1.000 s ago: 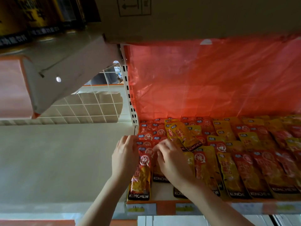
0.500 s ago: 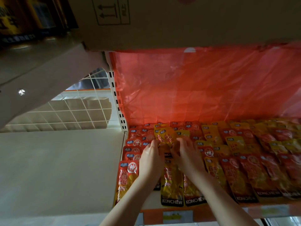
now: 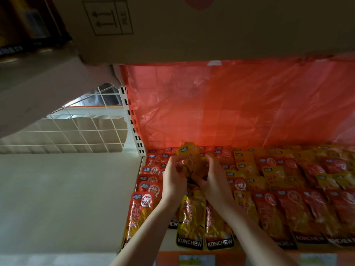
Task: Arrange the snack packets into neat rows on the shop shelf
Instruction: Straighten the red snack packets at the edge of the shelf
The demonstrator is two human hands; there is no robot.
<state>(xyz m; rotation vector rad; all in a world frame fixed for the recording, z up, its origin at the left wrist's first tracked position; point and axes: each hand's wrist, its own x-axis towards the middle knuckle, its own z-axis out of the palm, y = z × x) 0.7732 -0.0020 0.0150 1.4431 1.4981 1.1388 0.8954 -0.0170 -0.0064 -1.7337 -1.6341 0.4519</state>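
Yellow snack packet [image 3: 190, 160] was gripped by left hand [image 3: 174, 179] and right hand [image 3: 213, 179], raised above red and yellow packet rows [image 3: 269, 189] on shelf [image 3: 240, 255].

a large cardboard box [image 3: 211, 25] is seen at twelve o'clock, with arrow marks printed on its side. under it a red plastic sheet [image 3: 240, 104] is hung, wrinkled. a white wire grid [image 3: 76, 129] is seen at nine o'clock, joined to a white slotted upright [image 3: 132, 121]. a pale blank panel [image 3: 63, 198] is placed at eight o'clock. dark goods, too blurred to be read, are found at eleven o'clock.
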